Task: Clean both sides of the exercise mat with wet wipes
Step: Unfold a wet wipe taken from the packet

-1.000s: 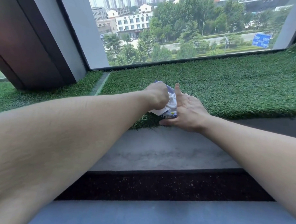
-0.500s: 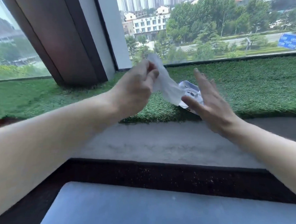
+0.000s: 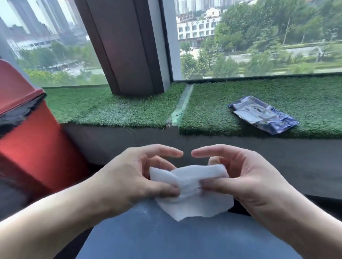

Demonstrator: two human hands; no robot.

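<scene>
Your hands have come away from the windowsill and down to the lower middle of the frame, and the wet wipe [image 3: 190,194] that was half drawn out a moment ago is now free of its pack. Your left hand [image 3: 141,178] pinches it between thumb and fingers at the left edge; your right hand [image 3: 243,177] pinches the other edge the same way, index fingers lifted and almost meeting above it. The wipe is still folded and creased, so you appear to be opening it out, and no wiping has begun.

The wipe pack [image 3: 262,114] now lies alone on the green turf ledge [image 3: 117,110] at the right of the frame, well apart from both hands; whether its flap is resealed is hard to make out.

The exercise mat [image 3: 170,241] looks to be the blue-grey surface at the bottom centre, directly under the wipe. It is cut off by the lower edge and partly covered by your forearms, so you cannot judge its extent, its condition, or which side is up. A red bin [image 3: 27,138] with a black liner sits at the left, cropped by the frame edge.
</scene>
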